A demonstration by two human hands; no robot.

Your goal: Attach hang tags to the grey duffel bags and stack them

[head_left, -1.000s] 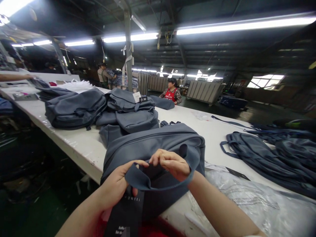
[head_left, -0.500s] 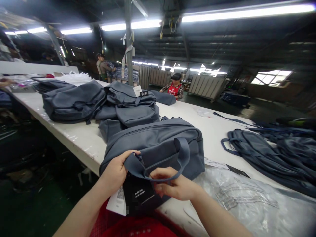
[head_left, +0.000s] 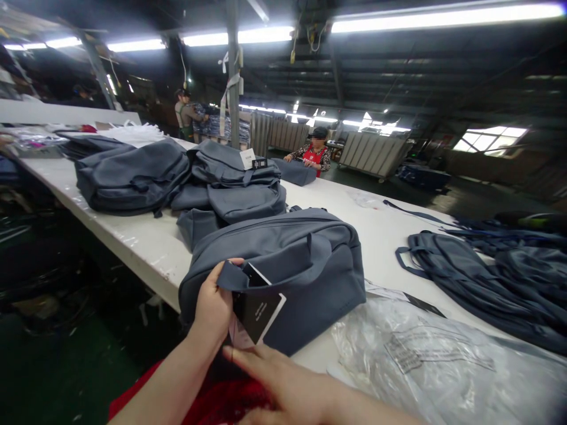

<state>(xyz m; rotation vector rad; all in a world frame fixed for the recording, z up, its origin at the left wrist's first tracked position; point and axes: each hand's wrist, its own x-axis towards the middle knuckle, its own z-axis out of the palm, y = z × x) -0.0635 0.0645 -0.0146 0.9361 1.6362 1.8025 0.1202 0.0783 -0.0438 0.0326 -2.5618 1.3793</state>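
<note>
A dark blue-grey duffle bag (head_left: 305, 295) stands near the table's front edge. My left hand (head_left: 215, 304) is closed on one end of the bag's handle (head_left: 283, 282), at the bag's left side. A black hang tag with white print (head_left: 257, 310) hangs by that hand, partly behind the handle, with a paler tag (head_left: 241, 337) under it. Below the tags is my right hand (head_left: 283, 378), fingers stretched and apart, its fingertips close to the pale tag's lower edge. Whether they touch it I cannot tell.
More blue-grey bags (head_left: 133, 177) lie farther along the white table (head_left: 341, 198). Clear plastic bags (head_left: 425, 348) lie at right, beside a pile of flat dark bags (head_left: 469, 277). Across the table a person in a red apron (head_left: 313, 156) handles another bag.
My right hand has left the handle and moved down toward me. The black tag has swung up and now shows in front of the bag. My left hand still grips the handle.
</note>
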